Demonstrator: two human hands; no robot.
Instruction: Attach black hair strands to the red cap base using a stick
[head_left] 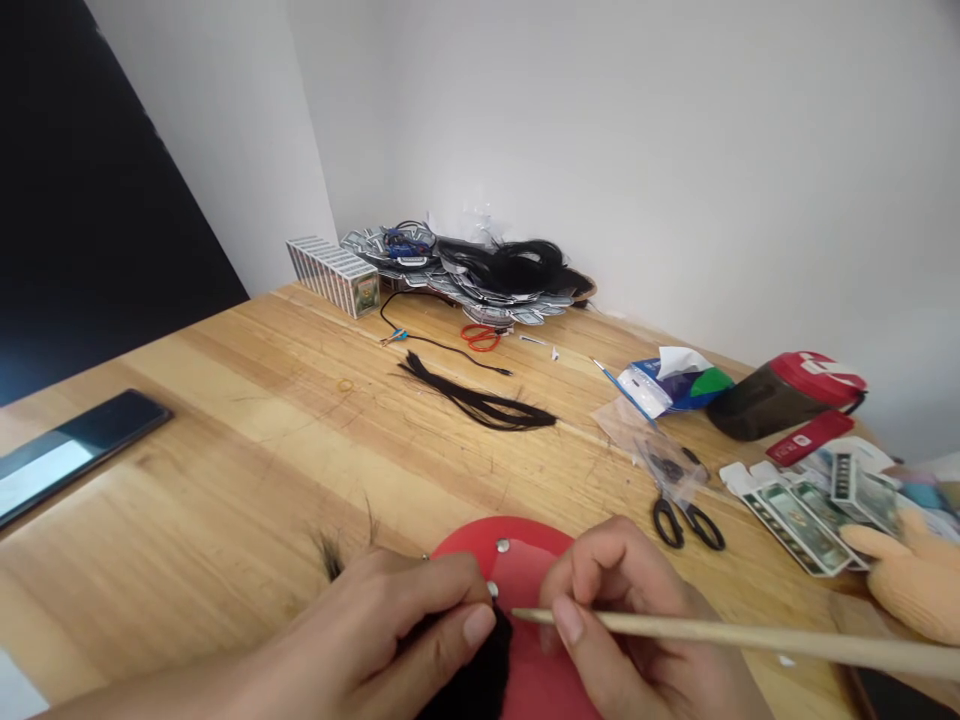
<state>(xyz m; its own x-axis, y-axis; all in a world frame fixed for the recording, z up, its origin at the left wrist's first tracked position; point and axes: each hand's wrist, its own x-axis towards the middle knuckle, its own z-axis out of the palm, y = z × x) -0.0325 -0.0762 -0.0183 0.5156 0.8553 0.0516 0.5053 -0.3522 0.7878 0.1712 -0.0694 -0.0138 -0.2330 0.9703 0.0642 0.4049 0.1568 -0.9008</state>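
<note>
My left hand [405, 620] is closed, thumb against fingers, on a black hairpiece [476, 675] that lies over a red rounded pad [517, 535]. Wispy hair ends [330, 555] stick out behind the knuckles. Silver pin heads [502, 545] show on the pad near my fingertips. My right hand [637, 620] pinches a thin pale wooden stick [712, 630]. Its pointed tip is beside the edge of the black hair, close to my left thumb; whether it touches the hair I cannot tell. The lower part of the pad falls outside the view.
Beyond the pad lies a black hair bundle [480, 400]. Black-handled scissors [686, 515] rest to the right, near small boxes [802, 520], a tissue pack [675, 380] and a red-lidded container [787, 390]. A phone [82, 450] is at left. Stacked boxes [334, 275] stand at the back.
</note>
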